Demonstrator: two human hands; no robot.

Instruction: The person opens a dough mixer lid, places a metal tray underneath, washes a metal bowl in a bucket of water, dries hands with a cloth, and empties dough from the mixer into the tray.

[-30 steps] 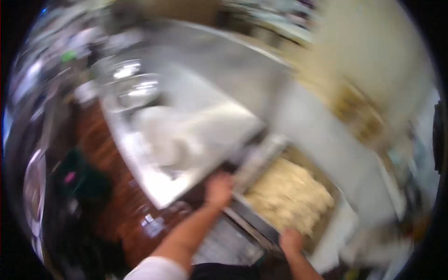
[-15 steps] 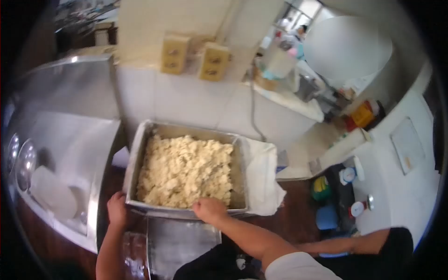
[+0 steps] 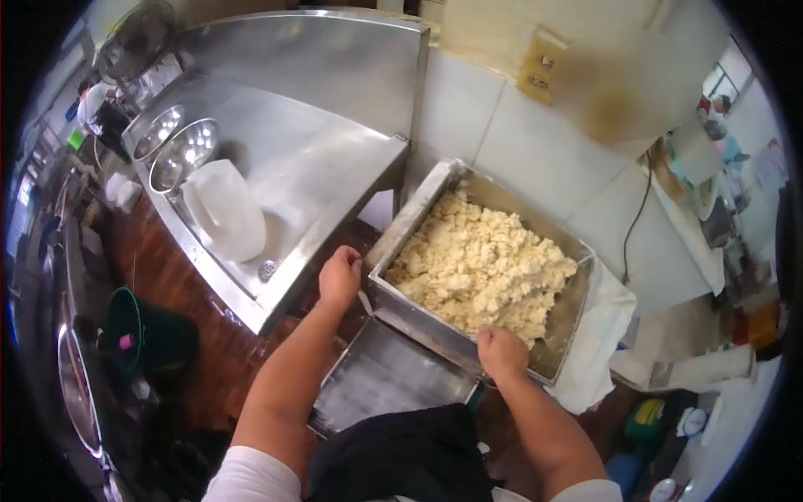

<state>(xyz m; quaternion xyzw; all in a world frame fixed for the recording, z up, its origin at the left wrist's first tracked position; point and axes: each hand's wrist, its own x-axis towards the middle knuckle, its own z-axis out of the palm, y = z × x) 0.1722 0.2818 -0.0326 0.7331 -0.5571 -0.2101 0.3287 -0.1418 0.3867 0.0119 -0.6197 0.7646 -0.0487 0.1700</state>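
A deep rectangular metal bin holds a heap of pale yellow, crumbly dough-like mass. My right hand is closed over the bin's front rim, with the knuckles against the crumbly heap. Beside the bin's left front corner, my left hand has its fingers curled in. What those fingers hold, if anything, is hidden, and a narrow gap seems to separate them from the bin wall. Below the bin's front side lies a flat metal surface, close to my dark apron.
To the left stands a steel sink counter carrying a white plastic container and shiny metal bowls. A dark green bucket is on the brown floor. White cloth hangs at the bin's right side; a tiled wall rises behind.
My view has swung left, so the sink counter shows more fully and the bin appears farther right. My right hand stays on the front rim. Another person's dark-sleeved arm has left view.
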